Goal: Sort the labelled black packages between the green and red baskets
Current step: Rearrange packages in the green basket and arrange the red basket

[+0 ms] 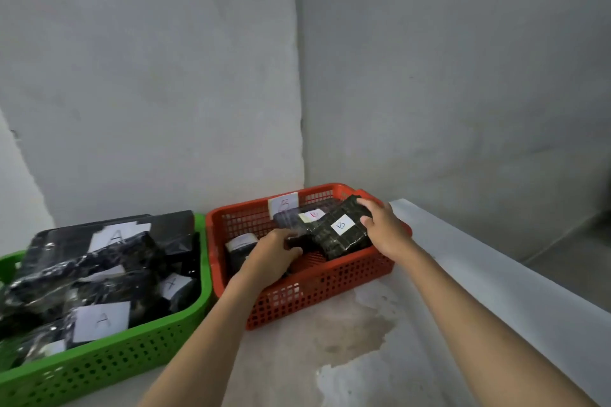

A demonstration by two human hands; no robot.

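Both hands are in the red basket (330, 294): the right hand (385, 228) clamped on the far end of a black package marked B (340, 231), the left hand (272, 253) closed on its near end, I think, though that part is shadowed. Its film looks slippery; loosening either grip could let it slide against the packages beside it.

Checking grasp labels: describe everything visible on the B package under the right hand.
The B package is a flat, roughly rectangular black bundle in glossy, wrinkled plastic wrap, with a small white paper label bearing a blue handwritten B on its upper face. It lies tilted in the right part of the red basket, propped on other packages. The right hand grips its far right end, fingers curled over the edge; the left hand holds dark wrapping at its near left end. Its underside is hidden.
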